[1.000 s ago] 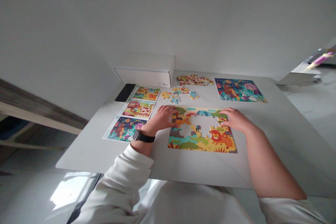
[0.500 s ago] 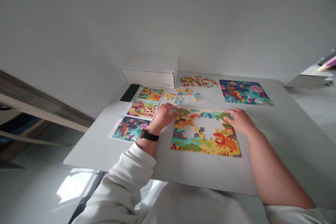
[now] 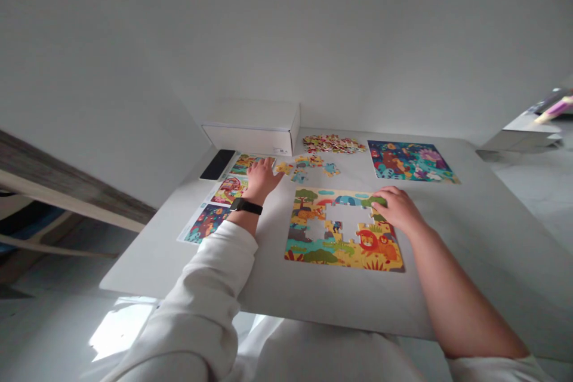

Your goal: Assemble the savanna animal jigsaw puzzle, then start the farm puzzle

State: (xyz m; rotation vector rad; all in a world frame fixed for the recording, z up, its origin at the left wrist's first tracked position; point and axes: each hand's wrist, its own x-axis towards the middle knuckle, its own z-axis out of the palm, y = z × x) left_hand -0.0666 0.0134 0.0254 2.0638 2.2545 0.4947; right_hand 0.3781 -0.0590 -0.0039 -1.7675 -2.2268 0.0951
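Left fingers (image 3: 260, 167) shifted, spread over the picture sheet (image 3: 227, 190).

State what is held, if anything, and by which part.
The right hand touches the multicoloured rectangular jigsaw at its upper-right corner; any grip is unclear. The left hand, over the white printed paper sheet, shows nothing held.

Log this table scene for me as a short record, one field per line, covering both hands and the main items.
Left hand: over the picture sheet, contact unclear
Right hand: at the far right corner of the animal puzzle
Puzzle state: partly built, gap in the middle
Loose pieces: small group beyond the puzzle
Heap of pieces: farther back, right of the white box
Far right: dark-blue picture panel
Far left: black phone
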